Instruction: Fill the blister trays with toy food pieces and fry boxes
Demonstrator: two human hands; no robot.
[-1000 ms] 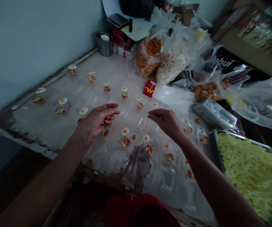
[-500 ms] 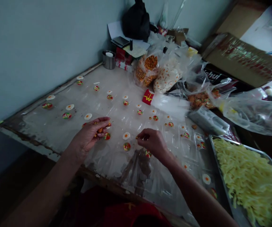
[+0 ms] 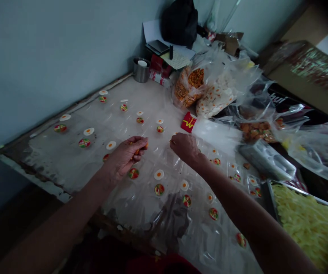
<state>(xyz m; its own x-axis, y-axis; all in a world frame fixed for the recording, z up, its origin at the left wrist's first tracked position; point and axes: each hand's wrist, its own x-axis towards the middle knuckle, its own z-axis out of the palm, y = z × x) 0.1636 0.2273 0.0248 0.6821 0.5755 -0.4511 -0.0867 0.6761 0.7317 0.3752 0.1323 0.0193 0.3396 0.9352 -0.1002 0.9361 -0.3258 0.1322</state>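
My left hand (image 3: pixel 125 158) is curled around several small orange pieces (image 3: pixel 137 151), which show between its fingers. To its right, my right hand (image 3: pixel 185 147) is pinched over the clear plastic sheet of moulded trays (image 3: pixel 209 243), with a tiny orange piece (image 3: pixel 170 141) at its fingertips. Across the trays lie small fried-egg-shaped pieces (image 3: pixel 159 174), most paired with a round red-and-green piece (image 3: pixel 159 189). The right hand and forearm cover some of the pairs. A red packet with a yellow squiggle (image 3: pixel 188 122) lies just beyond that hand.
A bag of orange pieces (image 3: pixel 185 91) and a bag of egg-shaped pieces (image 3: pixel 216 99) stand at the back. On the right are a metal tray of pale yellow strips (image 3: pixel 303 220), stacked clear moulds (image 3: pixel 268 158) and a cardboard box (image 3: pixel 309 76). A metal cup (image 3: pixel 141 72) stands by the wall.
Both hands have moved farther over the table, away from the front edge, the left one also rightward. The view has shifted, so the table's contents appear moved. Both hands stay closed.
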